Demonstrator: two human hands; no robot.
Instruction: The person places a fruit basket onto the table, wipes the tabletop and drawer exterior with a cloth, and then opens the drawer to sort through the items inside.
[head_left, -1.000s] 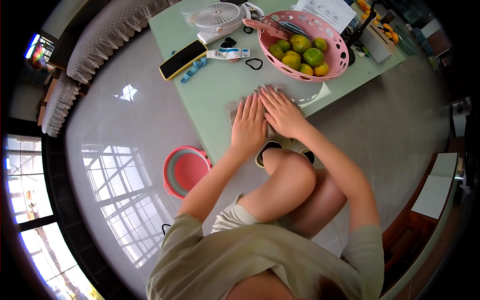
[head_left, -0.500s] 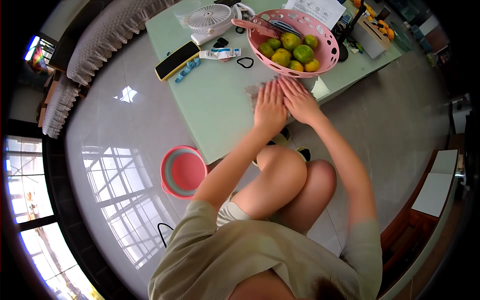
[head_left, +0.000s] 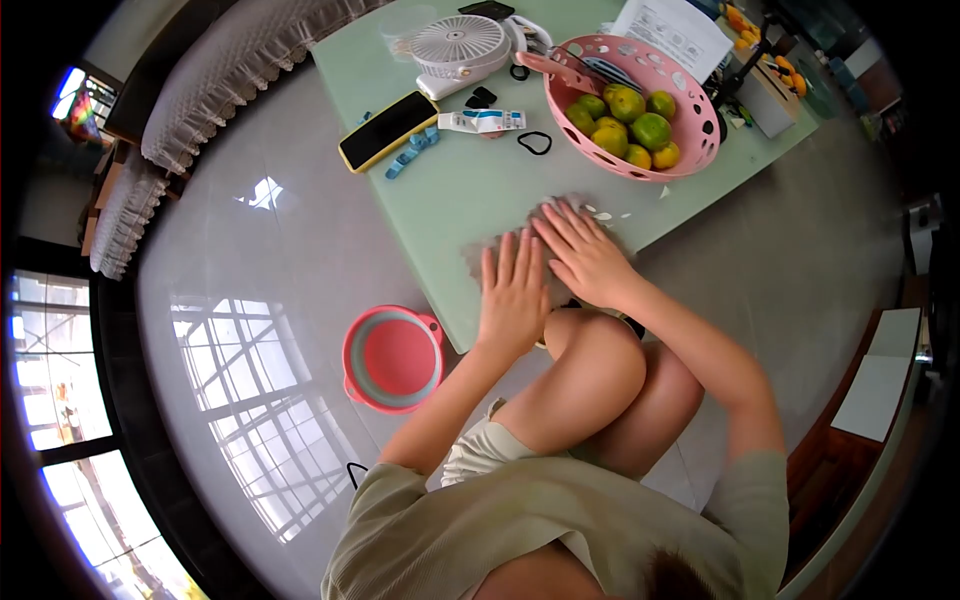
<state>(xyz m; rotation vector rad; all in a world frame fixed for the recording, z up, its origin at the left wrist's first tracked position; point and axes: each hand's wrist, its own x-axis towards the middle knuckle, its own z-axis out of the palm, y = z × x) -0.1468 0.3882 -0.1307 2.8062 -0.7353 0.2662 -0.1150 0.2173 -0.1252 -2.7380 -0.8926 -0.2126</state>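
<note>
A greyish cloth point(head_left: 483, 256) lies on the pale green table point(head_left: 440, 210), mostly hidden beneath both hands. My left hand point(head_left: 513, 300) rests flat on it near the front edge, fingers extended. Just to its right, my right hand point(head_left: 586, 258) presses flat on the cloth too, its fingers spread and pointing up and left. Beyond the hands stands a pink basket point(head_left: 700, 140) with green and yellow citrus fruits point(head_left: 650, 131). A black loop point(head_left: 535, 143) lies left of the basket.
A yellow-edged phone point(head_left: 388, 131), a blue strap point(head_left: 412, 152), a white tube point(head_left: 483, 121) and a white fan point(head_left: 459, 50) lie across the table. Papers point(head_left: 675, 38) are behind the basket. A pink and grey basin point(head_left: 395, 360) sits on the floor.
Both hands have moved with the cloth toward the table's front edge and back left, away from the basket. The view has also shifted slightly.
</note>
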